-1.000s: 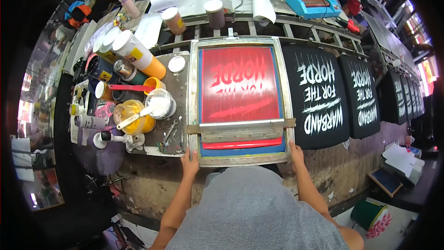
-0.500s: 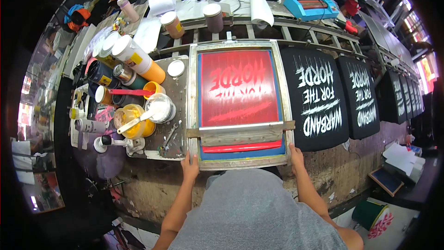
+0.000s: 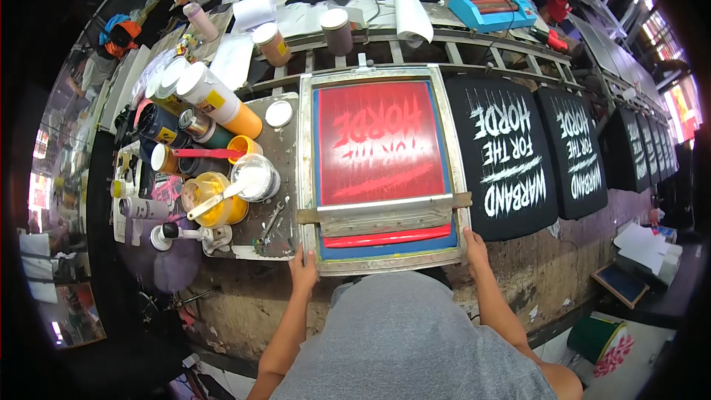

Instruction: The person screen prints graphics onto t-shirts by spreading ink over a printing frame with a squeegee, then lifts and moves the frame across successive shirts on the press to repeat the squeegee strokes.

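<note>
A screen printing frame (image 3: 306, 141) lies in front of me, its red-coated mesh (image 3: 378, 141) showing "HORDE", fainter "FOR THE" and a slanted stroke. Across its near part rests a squeegee (image 3: 385, 216) with a wooden bar, and a band of red ink (image 3: 386, 237) lies on my side of it. My left hand (image 3: 303, 272) is closed round the frame's near left corner, thumb along the side. At the near right corner, my right hand (image 3: 475, 248) grips the opposite side. What lies under the frame is hidden.
Black shirts (image 3: 502, 155) with white lettering lie on boards to the right. A side table on the left holds ink tubs, a white ink jar (image 3: 255, 181), a yellow tub (image 3: 215, 204) and a wrench (image 3: 272, 221). Metal rails run behind. Two people are at the far side.
The whole view has shifted slightly. The glare on the mesh differs, and "FOR THE" reads more clearly. Both hands keep their hold on the frame, and the squeegee stays in place.
</note>
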The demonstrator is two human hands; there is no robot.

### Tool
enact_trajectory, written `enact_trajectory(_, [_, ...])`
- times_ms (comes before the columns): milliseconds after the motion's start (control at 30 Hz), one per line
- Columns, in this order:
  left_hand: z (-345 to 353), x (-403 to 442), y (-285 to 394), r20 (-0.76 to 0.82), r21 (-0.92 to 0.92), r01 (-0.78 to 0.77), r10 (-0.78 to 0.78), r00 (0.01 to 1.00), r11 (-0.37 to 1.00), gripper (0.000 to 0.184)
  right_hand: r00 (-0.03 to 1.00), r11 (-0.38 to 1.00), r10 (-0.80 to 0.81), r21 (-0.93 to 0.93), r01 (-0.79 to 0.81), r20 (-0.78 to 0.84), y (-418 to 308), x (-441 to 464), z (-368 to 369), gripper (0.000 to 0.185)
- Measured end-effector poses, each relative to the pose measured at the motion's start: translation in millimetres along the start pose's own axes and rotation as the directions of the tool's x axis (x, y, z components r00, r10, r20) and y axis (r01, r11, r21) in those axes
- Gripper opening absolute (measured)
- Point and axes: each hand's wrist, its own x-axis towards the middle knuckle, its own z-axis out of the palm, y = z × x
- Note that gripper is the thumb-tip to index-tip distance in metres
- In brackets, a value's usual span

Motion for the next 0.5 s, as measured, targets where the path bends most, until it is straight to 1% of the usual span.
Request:
enact_trajectory(33, [0.7, 3.8, -4.2, 0.002, 0.001, -0.001, 0.001, 1.0, 1.0, 0.059, 1.0, 1.0, 0.001, 0.001, -0.001, -0.001, 0.9, 3.3, -1.3, 0.07])
enact_trajectory(100, [1.0, 12.4, -10.7, 0.042, -0.111, 0.007, -0.002, 0.999, 0.994, 0.06, 0.995, 0.997, 0.038, 0.068, -0.045, 0.093, 1.0, 14.2, -3.6, 0.069])
enact_trajectory(133, [0.4, 14.5, -5.9, 0.043, -0.109, 0.007, -0.002, 0.999, 0.994, 0.06, 0.995, 0.997, 0.04, 0.069, -0.047, 0.092, 2.7, 21.6, -3.1, 0.069])
enact_trajectory(200, [1.5, 22.6, 4.9, 0.068, -0.116, 0.053, -0.045, 0.997, 0.992, 0.059, 0.987, 0.947, 0.096, 0.295, -0.13, 0.128, 3.4, 33.2, -0.7, 0.068])
enact_trajectory(233, [0.2, 20.0, 6.1, 0.069, -0.116, 0.054, -0.046, 0.997, 0.992, 0.059, 0.987, 0.947, 0.096, 0.294, -0.13, 0.127, 7.3, 32.2, 2.4, 0.068])
enact_trajectory(300, [-1.7, 17.9, 8.0, 0.034, -0.275, 0.067, -0.06, 0.998, 0.959, 0.058, 0.998, 0.941, 0.056, 0.337, -0.04, -0.038, 14.6, 29.0, 12.0, 0.071])
enact_trajectory(333, [0.8, 15.4, 7.1, 0.035, -0.274, 0.068, -0.06, 0.998, 0.959, 0.058, 0.998, 0.94, 0.057, 0.338, -0.041, -0.039, 18.3, 27.1, 11.0, 0.071])
enact_trajectory(400, [12.0, 3.8, 1.4, -0.046, -0.359, 0.006, -0.024, 0.999, 0.933, 0.055, 0.984, 0.952, 0.044, 0.305, 0.012, -0.174, 30.2, 19.7, 4.7, 0.069])
enact_trajectory(467, [35.9, 6.9, -10.3, -0.069, -0.289, -0.1, 0.083, 0.994, 0.952, 0.053, 0.989, 0.909, 0.014, 0.413, 0.05, -0.149, 61.8, 34.0, -25.6, 0.066])
enact_trajectory(500, [43.3, -1.9, 9.6, -0.013, -0.241, -0.108, 0.108, 0.994, 0.964, 0.05, 0.986, 0.83, -0.012, 0.549, 0.102, -0.165, 74.3, 39.0, -39.2, 0.061])
